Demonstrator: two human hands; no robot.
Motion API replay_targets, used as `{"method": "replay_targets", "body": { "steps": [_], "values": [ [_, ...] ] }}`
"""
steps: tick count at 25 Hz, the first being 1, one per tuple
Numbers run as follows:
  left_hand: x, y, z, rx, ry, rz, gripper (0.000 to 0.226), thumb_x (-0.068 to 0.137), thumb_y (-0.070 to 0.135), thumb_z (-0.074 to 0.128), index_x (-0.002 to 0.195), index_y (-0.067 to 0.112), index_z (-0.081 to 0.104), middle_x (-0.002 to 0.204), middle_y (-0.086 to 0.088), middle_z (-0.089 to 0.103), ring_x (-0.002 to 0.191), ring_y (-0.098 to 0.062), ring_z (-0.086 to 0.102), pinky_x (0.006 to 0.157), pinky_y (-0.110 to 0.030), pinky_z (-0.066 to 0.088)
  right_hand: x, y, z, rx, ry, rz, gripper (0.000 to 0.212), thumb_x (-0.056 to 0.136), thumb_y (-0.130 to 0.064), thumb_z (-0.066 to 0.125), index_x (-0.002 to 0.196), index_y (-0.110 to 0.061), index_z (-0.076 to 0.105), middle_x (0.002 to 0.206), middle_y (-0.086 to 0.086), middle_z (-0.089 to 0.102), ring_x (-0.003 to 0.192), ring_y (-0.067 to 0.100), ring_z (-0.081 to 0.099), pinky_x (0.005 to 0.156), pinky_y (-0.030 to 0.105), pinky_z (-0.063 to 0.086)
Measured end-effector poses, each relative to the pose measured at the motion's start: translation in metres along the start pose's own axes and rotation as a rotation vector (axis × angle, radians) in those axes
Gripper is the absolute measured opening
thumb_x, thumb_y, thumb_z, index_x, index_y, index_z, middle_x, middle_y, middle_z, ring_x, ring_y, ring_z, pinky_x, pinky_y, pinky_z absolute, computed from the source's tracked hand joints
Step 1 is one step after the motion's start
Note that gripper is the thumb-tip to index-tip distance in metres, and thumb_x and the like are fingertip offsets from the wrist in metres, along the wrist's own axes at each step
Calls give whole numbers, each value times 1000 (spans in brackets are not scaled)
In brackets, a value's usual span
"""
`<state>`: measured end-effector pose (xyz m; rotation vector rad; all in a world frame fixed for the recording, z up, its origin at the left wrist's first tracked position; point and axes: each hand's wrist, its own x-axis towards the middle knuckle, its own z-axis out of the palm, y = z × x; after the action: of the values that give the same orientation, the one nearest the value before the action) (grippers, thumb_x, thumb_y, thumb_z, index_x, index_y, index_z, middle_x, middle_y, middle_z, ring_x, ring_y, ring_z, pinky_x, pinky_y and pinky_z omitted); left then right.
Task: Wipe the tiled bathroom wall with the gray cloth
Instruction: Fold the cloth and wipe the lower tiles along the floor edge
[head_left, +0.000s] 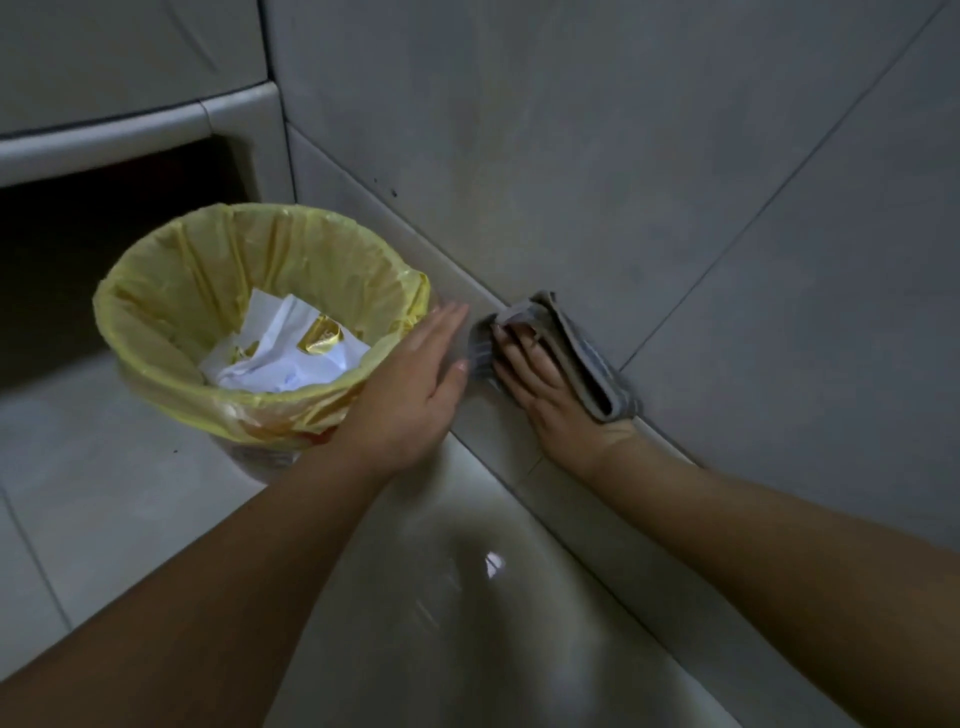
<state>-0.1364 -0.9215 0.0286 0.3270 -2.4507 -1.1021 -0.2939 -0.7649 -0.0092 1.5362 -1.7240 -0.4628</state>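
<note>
The gray tiled wall (649, 171) fills the right and upper part of the view, with a skirting tile (498, 431) along its foot. My right hand (540, 384) presses the folded gray cloth (582, 358) flat against the skirting at the base of the wall, fingers straight and spread over it. Part of the cloth sticks out above and to the right of the hand. My left hand (415, 384) is open with straight fingers, just left of the cloth, hovering beside the bin's rim; whether it touches the bin is unclear.
A small waste bin (166, 322) lined with a yellow bag stands on the floor at the left, holding white crumpled paper (291, 348). Behind it is a dark recess under a ledge (104, 140). Glossy floor tiles (467, 597) lie below.
</note>
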Motion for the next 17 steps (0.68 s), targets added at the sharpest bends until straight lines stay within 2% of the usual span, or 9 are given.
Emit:
{"method": "replay_targets", "body": {
  "steps": [2, 4, 5, 8, 10, 12, 14, 16, 17],
  "values": [
    [3, -6, 7, 47, -23, 44, 60, 96, 31, 39, 152, 12, 30, 160, -5, 27, 147, -9, 17, 111, -3, -2, -9, -35, 35, -16, -226, -43, 57, 100, -6, 3, 131, -10, 51, 135, 10, 58, 149, 31, -3, 115, 42, 8],
    [6, -9, 16, 64, -62, 75, 62, 94, 33, 37, 153, 13, 30, 161, -4, 24, 150, -13, 16, 114, -8, -2, -35, -62, 43, 53, -482, -113, 48, 100, -25, 24, 138, -3, 44, 143, 15, 48, 147, 27, -19, 118, 42, 1],
    [8, -9, 22, 62, -77, 83, 63, 94, 33, 36, 153, 14, 29, 162, -3, 23, 150, -13, 15, 115, -10, -1, -63, -73, 47, 151, -534, -75, 62, 98, -38, 30, 146, 1, 28, 153, 16, 32, 146, 27, -22, 119, 41, -7],
    [10, -9, 33, 74, -107, 94, 63, 93, 33, 34, 154, 16, 27, 163, 0, 20, 150, -10, 12, 115, -13, 1, -118, -77, 26, -15, -271, -26, 56, 100, -32, -1, 147, -6, -20, 160, 10, 2, 147, 27, -20, 118, 38, -14],
    [11, -16, 37, 96, -101, 92, 64, 93, 34, 35, 154, 15, 27, 163, -1, 19, 150, -12, 11, 118, -19, 2, -123, -85, 23, 281, -49, 73, 56, 100, -17, 6, 151, -6, -13, 155, 8, 25, 149, 22, -9, 120, 35, -3],
    [15, -26, 40, 106, -76, 55, 66, 93, 37, 37, 154, 14, 26, 164, -3, 16, 151, -14, 9, 122, -27, 3, -84, -76, 31, 449, -183, 162, 61, 92, -7, 19, 152, -1, 10, 144, 10, 46, 146, 24, 17, 116, 37, 10],
    [17, -33, 42, 116, -59, -5, 70, 93, 43, 36, 155, 15, 23, 165, -2, 10, 151, -12, 2, 123, -31, 0, -41, -76, 36, 284, -270, -23, 60, 92, -11, 27, 150, 0, 18, 155, 18, 28, 145, 31, 21, 117, 43, 9],
    [17, -38, 44, 127, -79, -59, 73, 92, 48, 34, 157, 18, 18, 166, 1, 3, 150, -9, -4, 123, -36, -2, -37, -86, 40, 93, -586, -130, 69, 101, -25, 33, 148, 0, -10, 160, 20, -7, 149, 34, 1, 120, 47, 3],
    [16, -40, 46, 125, -98, -80, 74, 91, 50, 32, 157, 20, 16, 166, 2, 1, 150, -9, -6, 123, -37, -2, -47, -95, 53, 92, -606, -99, 74, 100, -32, 36, 146, -2, -14, 161, 18, -5, 149, 30, 2, 121, 43, 4]
  ]
}}
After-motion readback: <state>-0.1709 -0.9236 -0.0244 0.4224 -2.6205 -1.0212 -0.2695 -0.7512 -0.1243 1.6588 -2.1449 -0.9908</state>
